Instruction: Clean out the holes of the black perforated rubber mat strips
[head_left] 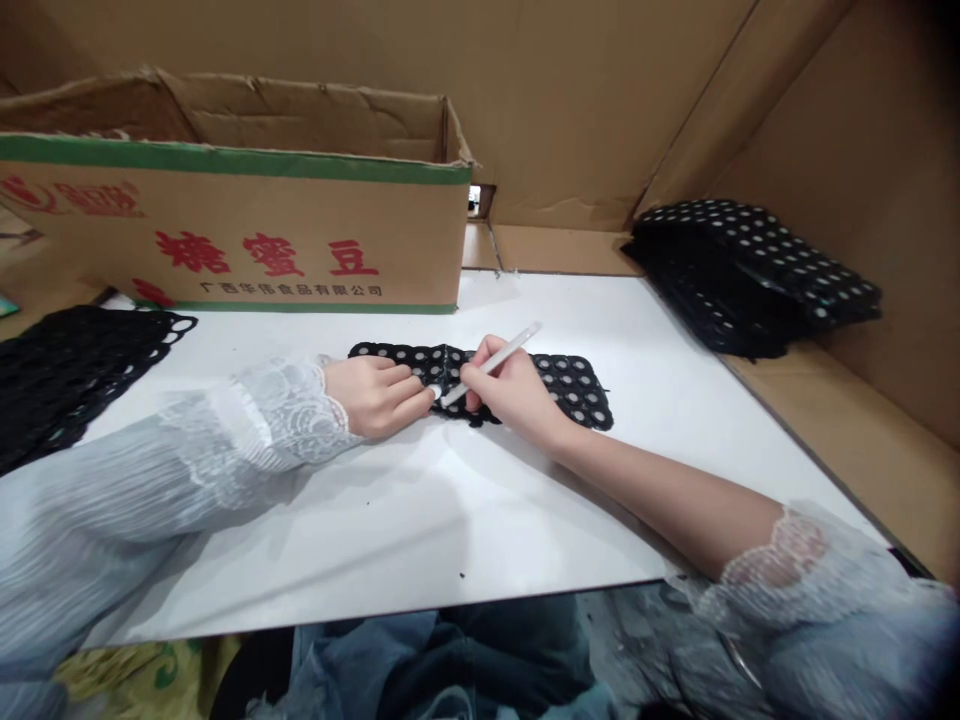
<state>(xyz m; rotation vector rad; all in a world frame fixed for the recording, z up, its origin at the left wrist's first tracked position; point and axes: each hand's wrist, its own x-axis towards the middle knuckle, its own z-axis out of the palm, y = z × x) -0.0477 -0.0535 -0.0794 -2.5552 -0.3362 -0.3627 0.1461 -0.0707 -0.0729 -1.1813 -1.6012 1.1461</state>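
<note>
A black sheet [574, 388] with rows of pale round discs lies flat on the white table, a seam crossing its middle. My left hand [380, 393] rests on its left part, fingers curled together and pressing it down; the thumb is hidden. Beside those fingertips is a small white disc [437, 392]. In my right hand [517, 390] is a slim white pen-shaped tool [499, 358], gripped like a pencil. Its lower tip points at the sheet near the seam, close to the left fingertips. Whether the tip touches is too small to tell.
An open cardboard box [300, 230] with red lettering stands at the back left. Black mesh-like sheets [75, 370] with round holes lie at the left. More black dotted sheets [757, 270] are piled at the right by cardboard walls [862, 180]. The white tabletop [420, 520] ends at my lap.
</note>
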